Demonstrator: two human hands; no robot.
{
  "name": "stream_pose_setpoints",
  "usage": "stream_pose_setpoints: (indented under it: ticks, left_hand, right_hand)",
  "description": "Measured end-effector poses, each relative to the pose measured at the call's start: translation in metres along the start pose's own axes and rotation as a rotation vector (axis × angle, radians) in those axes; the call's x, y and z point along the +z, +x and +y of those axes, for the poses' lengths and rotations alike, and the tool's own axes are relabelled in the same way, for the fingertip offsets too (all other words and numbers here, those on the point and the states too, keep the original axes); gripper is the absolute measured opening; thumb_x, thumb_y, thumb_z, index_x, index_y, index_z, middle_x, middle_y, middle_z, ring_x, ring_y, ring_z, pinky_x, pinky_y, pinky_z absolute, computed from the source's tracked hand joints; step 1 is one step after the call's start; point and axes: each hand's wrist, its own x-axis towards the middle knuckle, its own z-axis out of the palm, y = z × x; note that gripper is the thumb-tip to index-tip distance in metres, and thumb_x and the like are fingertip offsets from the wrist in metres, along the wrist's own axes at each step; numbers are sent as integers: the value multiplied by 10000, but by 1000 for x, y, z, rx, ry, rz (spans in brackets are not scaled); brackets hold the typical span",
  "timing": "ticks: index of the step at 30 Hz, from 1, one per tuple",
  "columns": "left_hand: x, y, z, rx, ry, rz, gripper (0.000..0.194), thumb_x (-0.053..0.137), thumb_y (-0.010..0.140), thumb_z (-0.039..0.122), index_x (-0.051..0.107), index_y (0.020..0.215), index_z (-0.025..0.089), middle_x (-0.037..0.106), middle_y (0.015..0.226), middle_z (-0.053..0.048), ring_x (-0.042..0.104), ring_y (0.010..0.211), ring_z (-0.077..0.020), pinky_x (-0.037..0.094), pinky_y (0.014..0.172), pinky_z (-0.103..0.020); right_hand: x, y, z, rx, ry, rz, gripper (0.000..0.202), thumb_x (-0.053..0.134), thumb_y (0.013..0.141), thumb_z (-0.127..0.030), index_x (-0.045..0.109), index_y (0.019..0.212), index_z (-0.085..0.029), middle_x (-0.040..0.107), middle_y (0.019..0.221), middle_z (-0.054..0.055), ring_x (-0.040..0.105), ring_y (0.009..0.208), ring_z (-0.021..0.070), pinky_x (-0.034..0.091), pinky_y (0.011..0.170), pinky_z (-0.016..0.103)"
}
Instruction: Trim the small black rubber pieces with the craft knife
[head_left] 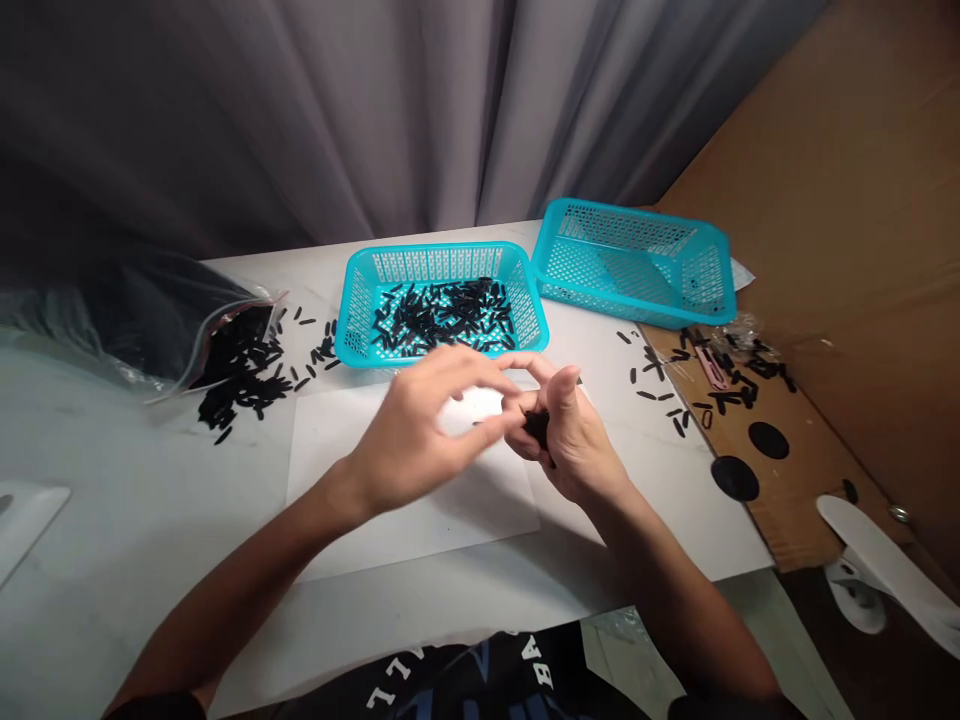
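Maybe some of the dark clump (536, 427) could drop on the paper (465, 520), because the right hand (581, 440) just cups it, with fingers curled and thumb sticking up. The left hand (412, 435) has bent fingers close by, but I can't tell if they pinch anything. A bump could tip the basket (343, 335) of black bits (442, 315). The bag (142, 330) lies open, so a nudge could spill more.

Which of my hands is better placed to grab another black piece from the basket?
Probably your left hand: it's beside the basket's near edge, while your right hand cradles a black clump. Blur hides whether the left fingertips hold anything.
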Motion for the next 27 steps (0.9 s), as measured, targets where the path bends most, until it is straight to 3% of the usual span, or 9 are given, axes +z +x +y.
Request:
stream_pose_setpoints:
  ticks: [3,6,9,12,16,23,27]
  left_hand:
    - [5,-6,7,91,76,-128,98,820,888,164,765,969,164,778,993,-74,734,1007,-231,573,964,-368]
    - [7,-9,3,165,145,-127,84,783,907,105,753,949,171,779,922,-40,720,917,-212,583,933,-371]
    - [4,-6,-2,197,145,-41,92,790,912,105,741,922,182,792,862,-8,715,841,-183,577,872,-331]
    - [-2,-2,-3,143,142,78,80,817,904,145,750,896,188,807,860,-4,724,784,-156,561,775,-285]
    - [-9,1,-3,62,173,146,93,830,888,128,766,854,186,803,808,16,695,716,-126,538,691,-242]
    - [-5,2,-3,-113,-52,163,73,869,856,175,801,872,196,829,816,29,734,704,-105,568,671,-202]
    - [-5,3,-1,-135,-107,160,77,866,852,165,811,891,203,834,832,27,738,713,-103,571,673,-199]
  right_hand:
    - [3,-2,-1,16,-81,-24,771,498,836,-935,568,1138,-229,427,555,-107,245,439,84,160,397,218]
    - [6,-3,-4,20,-149,-41,751,505,839,-924,558,1117,-228,385,567,-107,242,464,88,160,413,226]
    - [7,-2,-6,15,-98,-53,673,566,870,-869,557,1090,-233,357,563,-114,251,466,86,162,424,229]
    - [5,0,-7,3,-49,-37,478,672,946,-687,590,1067,-232,345,534,-127,241,460,79,163,437,228]
    - [1,1,-8,-13,-38,-26,304,778,943,-483,640,984,-216,344,522,-134,218,461,62,180,441,225]
    - [1,0,-7,-86,-44,11,264,776,948,-436,641,949,-209,337,517,-140,230,455,58,199,437,219]
    - [2,-1,-8,-142,-127,58,207,769,950,-386,664,937,-208,348,528,-131,258,467,66,215,436,222]
